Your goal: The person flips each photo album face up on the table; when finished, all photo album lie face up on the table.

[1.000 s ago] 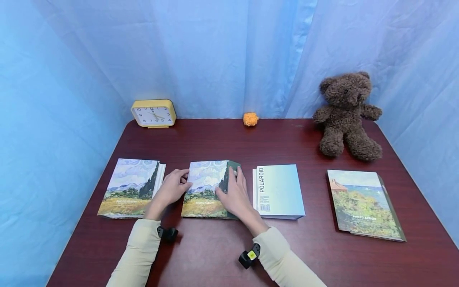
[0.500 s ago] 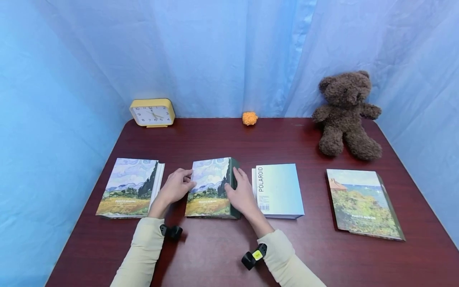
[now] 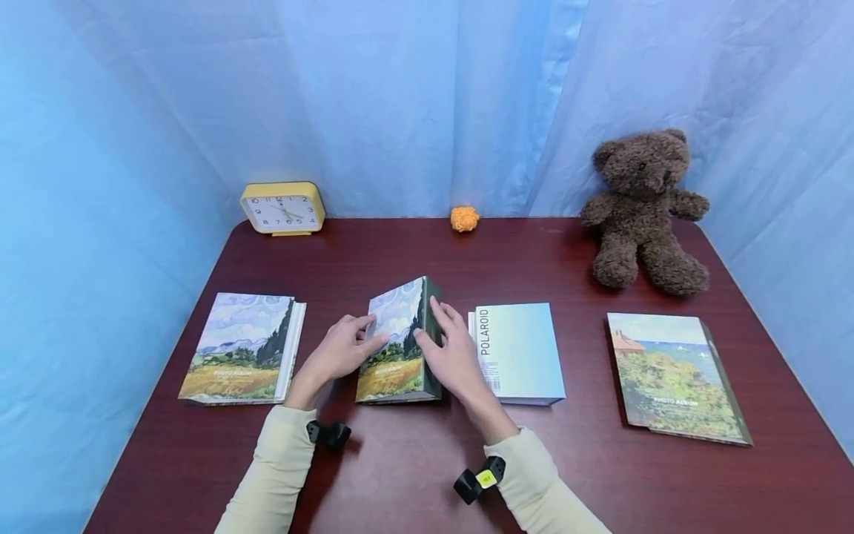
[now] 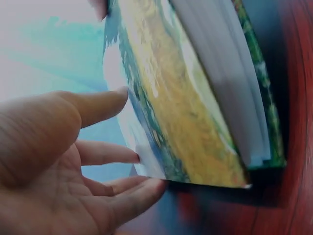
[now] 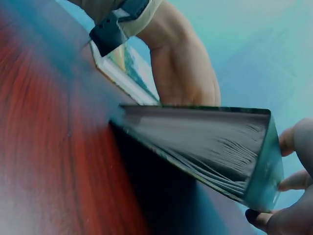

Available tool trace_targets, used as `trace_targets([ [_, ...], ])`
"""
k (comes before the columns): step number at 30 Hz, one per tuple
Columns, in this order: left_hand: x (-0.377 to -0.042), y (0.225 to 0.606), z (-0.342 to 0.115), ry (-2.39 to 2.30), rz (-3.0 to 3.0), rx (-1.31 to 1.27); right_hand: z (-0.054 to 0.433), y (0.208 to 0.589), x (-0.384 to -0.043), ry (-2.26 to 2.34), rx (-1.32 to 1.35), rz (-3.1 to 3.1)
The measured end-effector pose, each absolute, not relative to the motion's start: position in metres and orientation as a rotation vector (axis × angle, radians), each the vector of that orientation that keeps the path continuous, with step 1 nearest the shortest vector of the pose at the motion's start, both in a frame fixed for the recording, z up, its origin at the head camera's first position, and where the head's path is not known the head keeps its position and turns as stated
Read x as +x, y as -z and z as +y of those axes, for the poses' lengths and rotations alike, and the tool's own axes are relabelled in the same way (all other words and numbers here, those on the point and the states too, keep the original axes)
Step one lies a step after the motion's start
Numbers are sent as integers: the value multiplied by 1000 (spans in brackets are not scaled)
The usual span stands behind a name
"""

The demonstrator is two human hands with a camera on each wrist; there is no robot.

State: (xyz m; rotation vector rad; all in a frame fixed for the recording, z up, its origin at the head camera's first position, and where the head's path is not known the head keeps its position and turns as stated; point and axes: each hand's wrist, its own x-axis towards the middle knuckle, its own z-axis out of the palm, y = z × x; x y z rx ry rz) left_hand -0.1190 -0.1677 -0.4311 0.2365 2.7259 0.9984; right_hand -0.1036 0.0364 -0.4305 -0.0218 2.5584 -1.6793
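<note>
A photo album (image 3: 394, 334) with a painted landscape cover stands tilted over the middle of the table, its dark green spine raised on the right. My left hand (image 3: 343, 348) holds its left edge, thumb on the cover and fingers at the edge. At the spine is my right hand (image 3: 455, 360), thumb on the cover side and fingers along the spine. The left wrist view shows the cover (image 4: 161, 98) angled away from the page block. From the right wrist view, the green spine (image 5: 264, 181) rests against the fingers and the lower cover slopes down toward the tabletop.
A matching album (image 3: 240, 348) lies at the left. Right of my hands is a pale blue POLAROID album (image 3: 523, 352); a seaside-cover album (image 3: 677, 378) lies farther right. Along the back are a yellow clock (image 3: 282, 209), an orange yarn ball (image 3: 464, 219) and a brown teddy bear (image 3: 643, 215).
The middle album has gone from lying nearly flat to tilted, its spine side rising. My left hand has moved right with its left edge; the right hand has stayed at the spine.
</note>
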Motion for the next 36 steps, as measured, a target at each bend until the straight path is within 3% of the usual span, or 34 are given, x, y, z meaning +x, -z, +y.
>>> trace_targets([
  [10, -120, 421, -150, -1172, 2511, 279, 37, 404, -105, 1723, -46, 2657],
  [21, -122, 411, -155, -1775, 2169, 347, 34, 398, -106, 2099, -148, 2296],
  [36, -116, 392, -181, -1675, 2458, 371, 14, 408, -104, 1895, -256, 2396],
])
